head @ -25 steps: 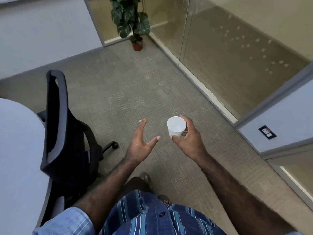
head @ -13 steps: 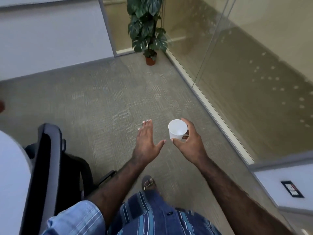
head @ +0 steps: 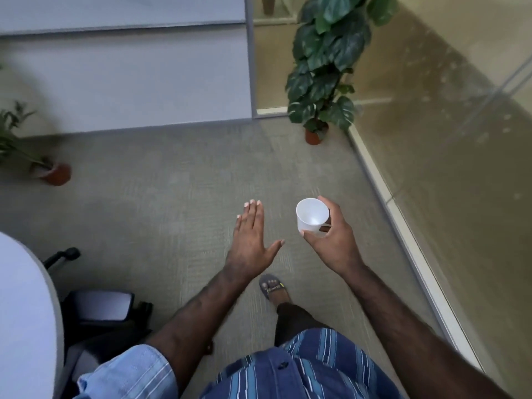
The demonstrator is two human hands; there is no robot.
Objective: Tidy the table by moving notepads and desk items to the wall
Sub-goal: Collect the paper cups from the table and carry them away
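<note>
My right hand (head: 331, 240) grips a white paper cup (head: 311, 215) upright, held out over the grey carpet at mid-frame. The cup looks empty. My left hand (head: 251, 240) is stretched flat beside it, palm down, fingers together and thumb spread, holding nothing. The two hands are a short gap apart. The white wall panel (head: 129, 82) runs across the back. The round white table (head: 23, 326) shows only as an edge at the lower left; no notepads are in view.
A black office chair (head: 98, 312) stands against the table. A tall potted plant (head: 319, 82) sits in the corner by the glass partition (head: 431, 168) on the right. A smaller potted plant (head: 43, 165) stands at the left wall. My sandalled foot (head: 272, 287) is on the carpet.
The view has swung left and forward: the chair and table slid to the lower left, the walls and plants came nearer. My left hand flattened out; the cup stays in my right hand.
</note>
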